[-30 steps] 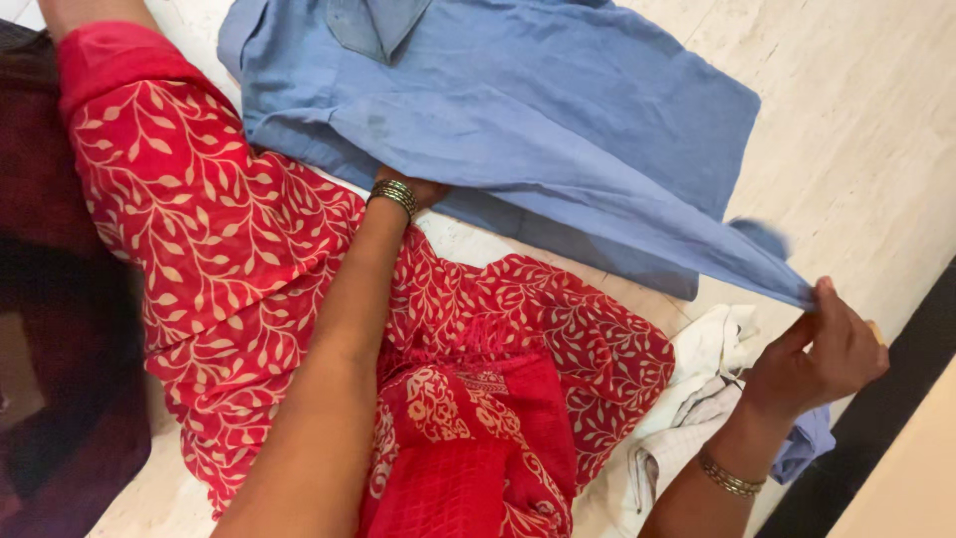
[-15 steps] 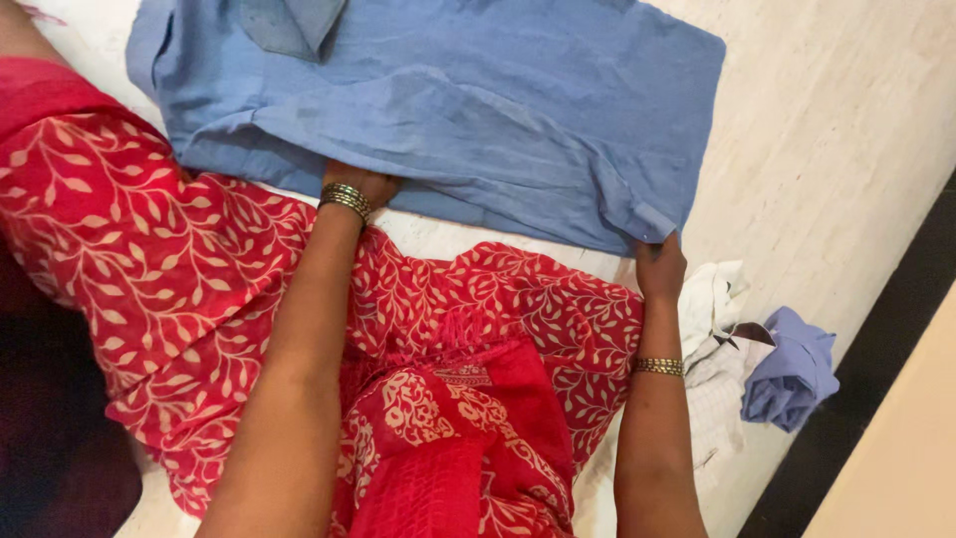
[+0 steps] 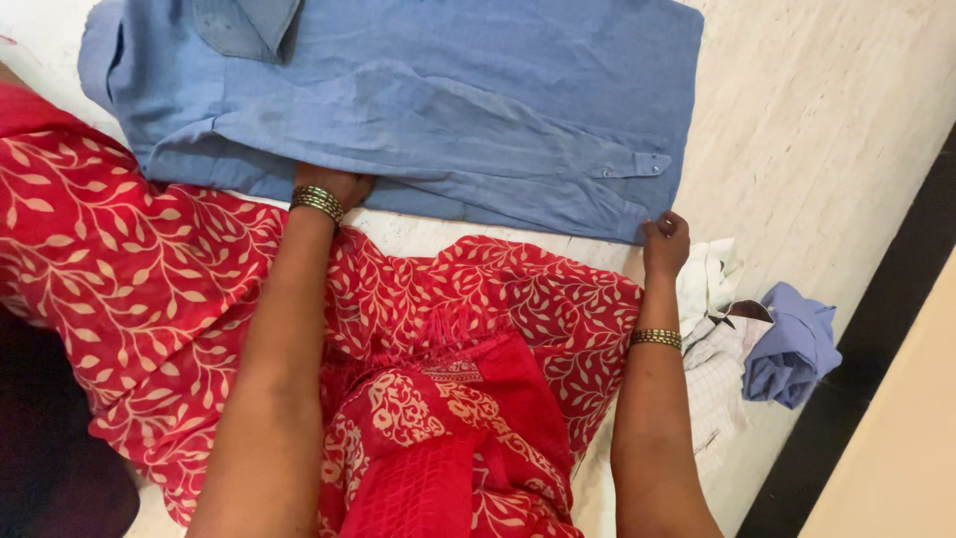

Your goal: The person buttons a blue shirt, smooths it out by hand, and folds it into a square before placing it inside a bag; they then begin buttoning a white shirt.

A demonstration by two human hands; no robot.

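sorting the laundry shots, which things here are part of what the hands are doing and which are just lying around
In hand:
- blue shirt, spread flat on the pale floor
- left hand, on the shirt's near edge
- right hand, at its near right corner

Lying about:
- white checked cloth, crumpled
- small blue garment, bunched beside it

A pale cream stone-tiled floor [image 3: 836,110] with faint streaked veining is seen across the upper right, evenly and softly lit. Along the right side it is bordered by a dark, nearly black diagonal strip [image 3: 876,339]. Beyond that strip, a plain beige surface [image 3: 911,458] is seen in the lower right corner.
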